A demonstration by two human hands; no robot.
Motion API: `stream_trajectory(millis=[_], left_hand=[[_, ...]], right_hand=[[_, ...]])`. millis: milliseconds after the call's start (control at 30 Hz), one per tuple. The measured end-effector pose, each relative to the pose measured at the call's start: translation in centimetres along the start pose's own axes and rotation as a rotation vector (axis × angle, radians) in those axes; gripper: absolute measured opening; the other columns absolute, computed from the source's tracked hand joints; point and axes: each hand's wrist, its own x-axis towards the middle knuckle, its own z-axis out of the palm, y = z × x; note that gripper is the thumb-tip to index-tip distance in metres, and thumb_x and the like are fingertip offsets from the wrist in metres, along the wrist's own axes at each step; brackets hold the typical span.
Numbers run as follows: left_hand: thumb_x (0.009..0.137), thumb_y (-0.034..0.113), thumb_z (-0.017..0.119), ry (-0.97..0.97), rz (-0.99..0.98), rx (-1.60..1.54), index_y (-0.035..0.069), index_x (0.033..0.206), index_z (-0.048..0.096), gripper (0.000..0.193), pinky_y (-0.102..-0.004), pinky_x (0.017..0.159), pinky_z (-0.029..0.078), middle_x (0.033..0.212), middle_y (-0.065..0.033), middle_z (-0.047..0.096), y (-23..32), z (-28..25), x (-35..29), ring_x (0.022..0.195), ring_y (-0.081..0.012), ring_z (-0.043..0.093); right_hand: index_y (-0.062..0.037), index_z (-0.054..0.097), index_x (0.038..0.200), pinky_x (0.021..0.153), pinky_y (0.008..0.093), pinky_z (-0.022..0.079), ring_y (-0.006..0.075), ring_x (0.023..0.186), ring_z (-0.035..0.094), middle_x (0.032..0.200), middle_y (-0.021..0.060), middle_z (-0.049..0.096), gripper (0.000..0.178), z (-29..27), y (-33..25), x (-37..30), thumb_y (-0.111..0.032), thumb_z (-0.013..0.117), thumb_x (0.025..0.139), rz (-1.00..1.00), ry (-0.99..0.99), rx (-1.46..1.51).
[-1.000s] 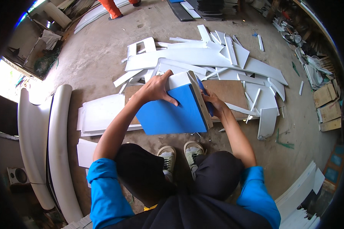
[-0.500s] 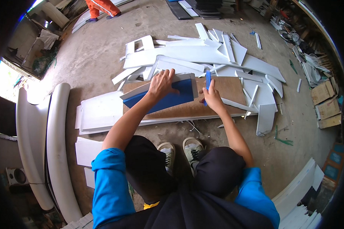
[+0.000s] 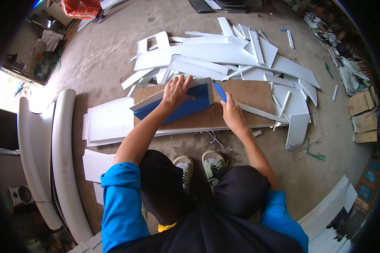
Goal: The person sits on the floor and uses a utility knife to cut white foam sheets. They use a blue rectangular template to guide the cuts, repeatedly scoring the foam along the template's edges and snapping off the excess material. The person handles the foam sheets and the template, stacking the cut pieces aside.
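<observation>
A blue panel (image 3: pixel 197 101) with a grey-white border along its far side and right end lies at a slant on a brown wooden board (image 3: pixel 253 93). My left hand (image 3: pixel 177 91) grips the panel, fingers bent at its far edge and thumb out over the blue face. In my right hand (image 3: pixel 232 110) is a blue utility knife (image 3: pixel 219 91), its tip pointing up and left beside the panel's right end. Whether the blade touches anything is too small to tell. A narrow white strip (image 3: pixel 257 111) lies on the board, right of the knife hand.
White foam-like sheets and offcuts (image 3: pixel 190 55) are heaped beyond the board. More white sheets (image 3: pixel 109 122) lie under its left end. Large white rolled sheets (image 3: pixel 66 160) stand at left. Cardboard boxes (image 3: pixel 361 114) line the right side. A person in orange trousers (image 3: pixel 82 8) is far left.
The knife has swung from nearly upright to leaning left, its tip now near the panel's right end. My right hand has turned with it. My left hand stays on the panel.
</observation>
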Motion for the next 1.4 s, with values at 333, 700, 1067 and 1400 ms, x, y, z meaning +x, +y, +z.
stream_trajectory(millis=[333,700,1067,1400], left_hand=[[0.051,0.052,0.073,0.067,0.016,0.004,0.008,0.111,0.045,0.079,-0.0359,0.068,0.050,0.088,-0.0085,0.053,0.0,0.3,0.4,0.084,-0.0249,0.058],[0.051,0.052,0.073,0.056,0.006,0.000,0.009,0.110,0.045,0.078,-0.0352,0.066,0.050,0.087,-0.0089,0.053,0.0,0.2,0.2,0.081,-0.0257,0.059],[0.052,0.052,0.073,0.032,-0.008,0.005,0.009,0.109,0.045,0.076,-0.0353,0.067,0.050,0.088,-0.0085,0.053,0.3,0.0,0.2,0.082,-0.0249,0.058],[0.051,0.052,0.073,0.078,0.052,0.012,0.010,0.107,0.047,0.074,-0.0355,0.065,0.049,0.086,-0.0070,0.052,0.3,0.8,0.3,0.080,-0.0230,0.057]], right_hand=[[0.0031,0.034,0.097,0.047,0.0474,0.045,0.0421,0.063,0.057,0.070,0.0274,0.056,0.020,2.1,-0.6,1.7,-0.016,0.037,0.093,-0.073,0.092,-0.033],[0.0116,0.035,0.106,0.057,0.0457,0.049,0.0442,0.069,0.058,0.081,0.0305,0.056,0.027,2.5,-1.5,1.8,-0.010,0.037,0.090,0.008,-0.018,-0.101],[0.0125,0.036,0.104,0.060,0.0448,0.051,0.0420,0.074,0.060,0.078,0.0310,0.058,0.026,-0.3,-3.3,1.4,-0.008,0.038,0.089,0.141,-0.155,-0.150],[0.0174,0.034,0.109,0.064,0.0447,0.050,0.0419,0.077,0.059,0.077,0.0337,0.056,0.033,1.2,-2.9,3.3,-0.008,0.038,0.089,0.171,-0.170,-0.211]])
